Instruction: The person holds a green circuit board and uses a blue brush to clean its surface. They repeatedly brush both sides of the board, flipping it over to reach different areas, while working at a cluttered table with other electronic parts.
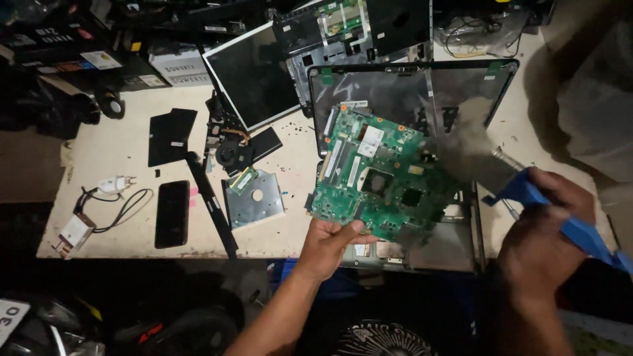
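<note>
The left hand (328,245) pinches the near edge of a green laptop circuit board (379,177), already lifted out of the dark gutted laptop shell (461,240). The right hand (541,231) clenches a blue-handled brush (527,188) beside it. Loose parts lie to the left.

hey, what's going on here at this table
A person holds a green circuit board up by its near edge in the left hand, above an opened laptop shell. The right hand grips a blue-handled brush beside the board. A detached screen panel, a disc drive and a black phone lie on the table.
</note>
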